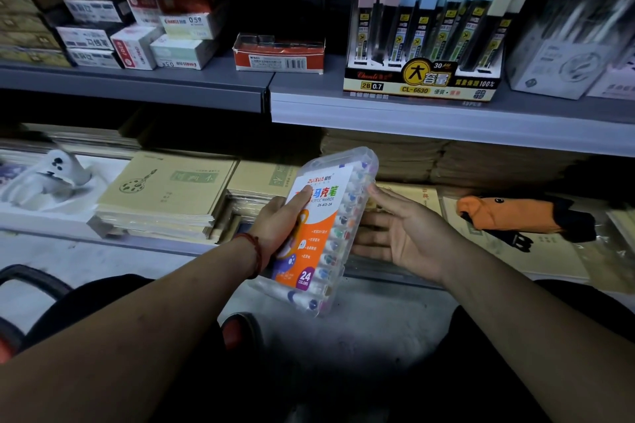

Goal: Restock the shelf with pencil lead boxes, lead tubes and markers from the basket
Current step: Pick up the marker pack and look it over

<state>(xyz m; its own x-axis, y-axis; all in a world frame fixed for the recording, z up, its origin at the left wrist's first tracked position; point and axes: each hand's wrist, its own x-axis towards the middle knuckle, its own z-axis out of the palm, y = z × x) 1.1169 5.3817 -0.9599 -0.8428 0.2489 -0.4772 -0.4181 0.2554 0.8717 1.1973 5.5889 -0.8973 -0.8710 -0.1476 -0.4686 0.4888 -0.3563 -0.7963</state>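
Observation:
My left hand (278,227) grips a clear plastic case of 24 acrylic markers (323,244) with an orange and white label, held tilted in front of the lower shelf. My right hand (398,233) is spread, palm up, with straight fingers touching the case's right side. On the upper grey shelf (412,110) stands a display box of lead tubes (429,38) with pink, blue and cream caps. Left of it lie a red lead box (278,53) and stacked small white boxes (144,34).
Stacks of tan notebooks (161,196) fill the lower shelf. A white ghost-shaped item (51,175) sits in a tray at left, an orange folded item (515,213) at right. A dark basket handle (31,278) curves at lower left. Grey floor lies below.

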